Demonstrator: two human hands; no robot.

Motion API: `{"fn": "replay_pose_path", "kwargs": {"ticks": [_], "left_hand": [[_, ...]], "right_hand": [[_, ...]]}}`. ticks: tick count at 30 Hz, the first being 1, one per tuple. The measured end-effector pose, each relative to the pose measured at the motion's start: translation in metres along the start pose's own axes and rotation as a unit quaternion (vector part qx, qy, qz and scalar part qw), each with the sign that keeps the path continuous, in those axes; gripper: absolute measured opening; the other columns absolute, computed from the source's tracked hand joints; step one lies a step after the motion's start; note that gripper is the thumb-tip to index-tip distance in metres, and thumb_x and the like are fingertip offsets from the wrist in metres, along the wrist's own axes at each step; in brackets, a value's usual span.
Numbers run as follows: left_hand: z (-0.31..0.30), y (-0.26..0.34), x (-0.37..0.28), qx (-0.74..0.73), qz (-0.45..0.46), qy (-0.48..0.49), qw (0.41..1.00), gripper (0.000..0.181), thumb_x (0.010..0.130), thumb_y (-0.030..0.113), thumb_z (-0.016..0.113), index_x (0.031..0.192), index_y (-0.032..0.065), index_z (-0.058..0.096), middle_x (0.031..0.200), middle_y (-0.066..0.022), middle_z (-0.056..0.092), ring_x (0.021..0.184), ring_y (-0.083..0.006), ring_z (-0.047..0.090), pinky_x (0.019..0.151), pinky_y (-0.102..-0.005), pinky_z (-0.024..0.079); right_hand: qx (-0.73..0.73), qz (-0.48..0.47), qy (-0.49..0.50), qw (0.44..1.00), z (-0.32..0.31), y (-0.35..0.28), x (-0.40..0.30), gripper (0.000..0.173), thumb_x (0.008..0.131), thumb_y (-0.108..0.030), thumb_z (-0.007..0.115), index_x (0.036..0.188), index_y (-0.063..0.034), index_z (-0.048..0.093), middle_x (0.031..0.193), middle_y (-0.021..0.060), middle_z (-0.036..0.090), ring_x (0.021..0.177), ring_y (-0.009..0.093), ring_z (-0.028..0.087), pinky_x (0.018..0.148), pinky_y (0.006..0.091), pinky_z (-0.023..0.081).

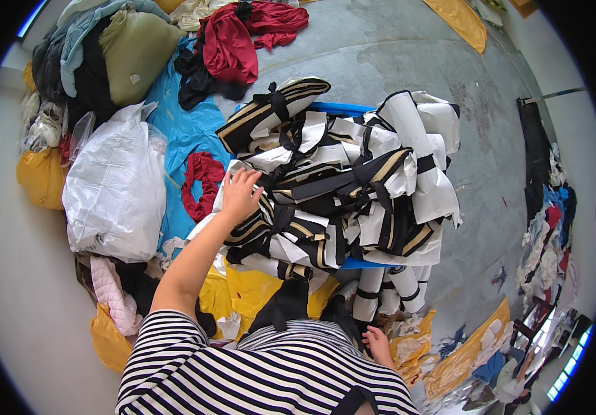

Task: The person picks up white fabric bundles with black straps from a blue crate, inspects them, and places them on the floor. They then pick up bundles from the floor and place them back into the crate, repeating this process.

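Note:
My left hand (pixel 240 196) rests at the left side of a big heap of fabric bundles, its fingers spread over the edge of a white-and-black bundle (pixel 248 228) without gripping it. The heap (pixel 324 181) is made of black, white and tan layered pieces, many tied round with black strips. It overfills a blue plastic crate (pixel 342 109), whose rim shows at the far and near sides. Down by my right side, my right hand (pixel 377 343) hangs with loosely bent fingers and nothing seen in it. White rolls (pixel 369 293) with black bands stand just beyond that hand.
To the left sit a stuffed white plastic sack (pixel 116 187) and a red cloth (pixel 202 184) on blue sheeting (pixel 181 119). More cloth and an olive sack (pixel 134 57) pile up behind. Yellow sheeting (pixel 248 288) lies at my feet. Scraps (pixel 541 259) line the right wall.

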State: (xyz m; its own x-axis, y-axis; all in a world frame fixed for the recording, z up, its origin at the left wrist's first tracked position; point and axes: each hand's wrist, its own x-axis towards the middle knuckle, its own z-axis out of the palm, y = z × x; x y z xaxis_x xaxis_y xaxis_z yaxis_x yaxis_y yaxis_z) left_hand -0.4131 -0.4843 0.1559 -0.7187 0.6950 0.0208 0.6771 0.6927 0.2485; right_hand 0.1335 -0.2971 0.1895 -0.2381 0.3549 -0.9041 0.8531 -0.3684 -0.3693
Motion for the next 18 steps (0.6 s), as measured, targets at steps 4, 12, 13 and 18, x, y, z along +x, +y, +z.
{"fn": "replay_pose_path", "kwargs": {"ticks": [4,12,13,18], "left_hand": [[0.004,0.042,-0.081,0.029,-0.010,-0.056,0.998,0.055,0.080,0.037,0.058,0.128,0.0125,0.045,0.133,-0.0105,0.039,0.127,-0.0295,0.031,0.103,-0.0555,0.017],[0.028,0.042,-0.101,0.021,-0.038,-0.104,0.994,0.070,0.075,0.045,0.061,0.132,0.0121,0.039,0.139,-0.0142,0.032,0.129,-0.0312,0.029,0.102,-0.0583,0.015],[0.029,0.039,-0.100,0.015,-0.044,-0.104,0.994,0.069,0.075,0.045,0.061,0.132,0.0123,0.040,0.139,-0.0139,0.033,0.129,-0.0312,0.029,0.103,-0.0582,0.015],[0.031,0.031,-0.089,-0.012,-0.055,-0.127,0.990,0.064,0.074,0.043,0.062,0.128,0.0138,0.045,0.138,-0.0139,0.034,0.129,-0.0311,0.028,0.103,-0.0581,0.014]], "right_hand": [[0.002,-0.013,-0.003,1.000,0.006,-0.025,0.005,0.033,0.089,-0.015,0.052,0.118,-0.0011,0.051,0.093,0.0090,0.065,0.073,0.013,0.061,0.064,0.0249,0.048],[-0.074,-0.074,0.003,0.995,0.002,-0.019,0.020,0.035,0.089,-0.020,0.050,0.118,-0.0017,0.051,0.096,0.0099,0.066,0.075,0.015,0.063,0.062,0.0254,0.047],[-0.073,-0.083,0.004,0.994,0.002,-0.019,0.021,0.035,0.089,-0.020,0.050,0.119,-0.0019,0.051,0.096,0.0098,0.066,0.075,0.016,0.063,0.062,0.0253,0.048],[-0.021,-0.088,0.020,0.996,0.005,-0.017,0.004,0.035,0.088,-0.017,0.051,0.117,0.0010,0.052,0.093,0.0111,0.065,0.075,0.016,0.063,0.067,0.0268,0.049]]}}
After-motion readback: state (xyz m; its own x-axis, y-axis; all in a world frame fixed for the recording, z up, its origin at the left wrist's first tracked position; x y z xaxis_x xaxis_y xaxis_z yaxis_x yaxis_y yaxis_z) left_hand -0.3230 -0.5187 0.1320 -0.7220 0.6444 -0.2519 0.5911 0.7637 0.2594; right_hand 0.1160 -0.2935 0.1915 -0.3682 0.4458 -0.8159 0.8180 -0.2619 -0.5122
